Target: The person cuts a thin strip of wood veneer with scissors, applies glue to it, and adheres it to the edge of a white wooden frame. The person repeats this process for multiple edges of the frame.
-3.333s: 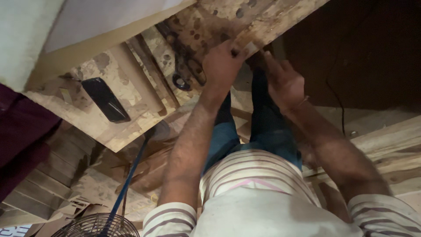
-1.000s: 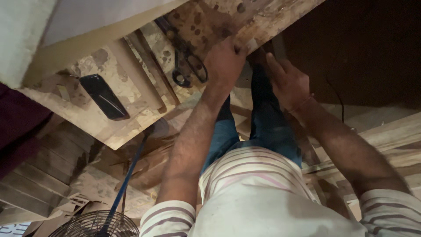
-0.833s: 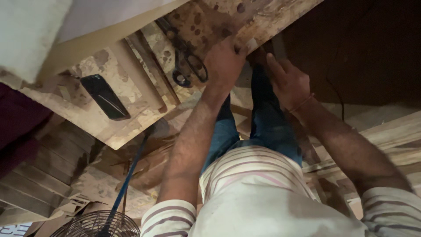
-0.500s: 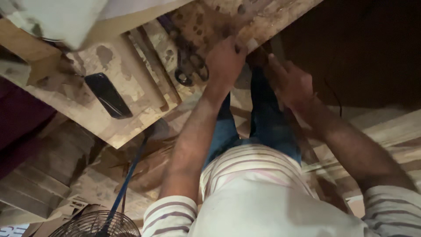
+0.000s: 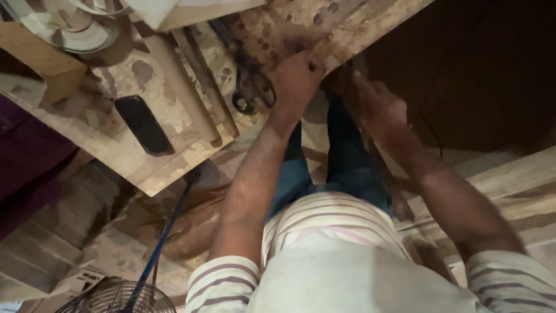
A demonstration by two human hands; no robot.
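Note:
My left hand (image 5: pixel 295 78) is closed over the near edge of a stained wooden board table (image 5: pixel 145 168), fingers on top and thumb at the rim. Black scissors (image 5: pixel 252 90) lie on the board just left of that hand. My right hand (image 5: pixel 376 107) is lower and to the right, below the board's edge, with fingers spread against a dark narrow piece that is mostly hidden in shadow. My blue trouser legs (image 5: pixel 347 156) stand between the two arms.
A black phone (image 5: pixel 143 123) lies on the board, with long wooden strips (image 5: pixel 185 87) beside it. A wooden block (image 5: pixel 40 64) and a round pale object (image 5: pixel 69 23) sit at the top left. A wire fan cage (image 5: pixel 116 298) and blue rod (image 5: pixel 159 249) are on the floor.
The view has shifted, so the board sits lower in the picture and the block and round object now show at the top left. Both hands stay where they were.

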